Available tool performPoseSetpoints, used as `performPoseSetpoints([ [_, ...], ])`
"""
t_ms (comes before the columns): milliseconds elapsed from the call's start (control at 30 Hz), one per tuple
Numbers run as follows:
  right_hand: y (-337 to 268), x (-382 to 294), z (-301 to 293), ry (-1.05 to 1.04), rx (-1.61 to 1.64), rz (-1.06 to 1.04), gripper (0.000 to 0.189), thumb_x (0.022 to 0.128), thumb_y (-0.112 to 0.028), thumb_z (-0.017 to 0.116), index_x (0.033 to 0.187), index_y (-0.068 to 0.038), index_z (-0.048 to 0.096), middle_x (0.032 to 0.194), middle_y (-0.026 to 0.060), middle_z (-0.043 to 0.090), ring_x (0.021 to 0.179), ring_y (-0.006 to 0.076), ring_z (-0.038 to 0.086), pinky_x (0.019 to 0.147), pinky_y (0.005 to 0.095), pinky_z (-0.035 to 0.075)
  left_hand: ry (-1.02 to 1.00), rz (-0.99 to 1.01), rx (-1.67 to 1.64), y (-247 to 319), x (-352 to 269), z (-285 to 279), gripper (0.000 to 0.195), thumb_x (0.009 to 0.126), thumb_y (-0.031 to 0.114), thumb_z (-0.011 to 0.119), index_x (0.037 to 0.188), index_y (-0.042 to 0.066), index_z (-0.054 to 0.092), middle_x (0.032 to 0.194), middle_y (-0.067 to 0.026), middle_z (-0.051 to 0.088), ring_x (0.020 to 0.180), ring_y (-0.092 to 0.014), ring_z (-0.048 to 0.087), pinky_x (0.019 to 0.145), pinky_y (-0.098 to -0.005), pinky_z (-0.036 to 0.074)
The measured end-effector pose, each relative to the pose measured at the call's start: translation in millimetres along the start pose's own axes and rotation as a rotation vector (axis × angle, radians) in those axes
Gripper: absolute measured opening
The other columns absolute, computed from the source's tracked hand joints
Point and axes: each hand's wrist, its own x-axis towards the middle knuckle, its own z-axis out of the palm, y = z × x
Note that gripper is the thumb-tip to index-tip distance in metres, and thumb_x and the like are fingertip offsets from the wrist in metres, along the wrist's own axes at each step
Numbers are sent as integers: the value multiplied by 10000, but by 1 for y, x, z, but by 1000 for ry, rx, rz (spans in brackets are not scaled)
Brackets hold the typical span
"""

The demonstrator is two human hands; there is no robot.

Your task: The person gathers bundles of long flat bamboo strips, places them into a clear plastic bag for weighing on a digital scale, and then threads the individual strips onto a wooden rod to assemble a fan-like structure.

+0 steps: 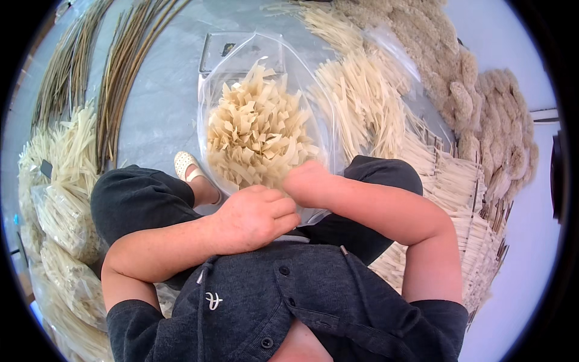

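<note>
Before me stands a clear plastic bag (323, 122) filled with a bundle of flat, pale-yellow dried strips (258, 122), their cut ends pointing up and away from me. My left hand (257, 217) is curled palm down at the bag's near edge. Close beside it, my right hand (309, 183) makes a fist over the bag's near right side. Both hands appear closed on the plastic, though their fingertips are hidden. Some loose film shows below the right wrist.
A scale with a metal platform (242, 52) sits behind the bag. Long thin sticks (131, 68) lie at upper left. More bagged strips (68, 217) are piled at left. Loose strips (371, 99) and fuzzy beige bundles (493, 117) heap at right. My knees flank the bag.
</note>
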Motion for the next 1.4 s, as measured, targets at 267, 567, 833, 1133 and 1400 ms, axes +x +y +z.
performPoseSetpoints([
  [267,-18,3,-3,53,398,-23,168,741,-185,626,835,-82,720,835,124,696,863,290,680,741,385,534,21,13,3,-3,-2,3,219,692,158,658,906,117,652,845,5,584,781,-163,590,644,-288,473],
  [567,11,3,-15,117,387,219,307,816,-286,589,878,-6,699,900,181,683,862,333,661,761,409,530,12,-21,-10,4,-2,-1,226,719,163,632,941,123,649,808,3,549,743,-160,565,628,-291,447],
  [833,91,37,-7,952,497,395,291,840,-255,592,896,27,638,799,233,648,805,388,636,733,468,501,60,-37,-24,4,12,4,247,721,159,615,962,106,634,803,-2,535,740,-170,562,644,-296,442],
  [1133,78,55,-40,747,302,411,279,849,-210,567,1027,3,592,907,203,659,881,377,632,778,462,500,34,60,20,5,12,-1,270,711,158,572,969,105,631,833,0,533,750,-152,552,660,-278,440],
  [1400,110,123,-90,1075,720,168,287,785,-228,674,1023,-77,614,853,189,654,849,363,634,765,444,501,99,-218,56,-37,33,-52,240,784,221,703,994,125,636,974,-37,593,966,-261,584,842,-375,467],
])
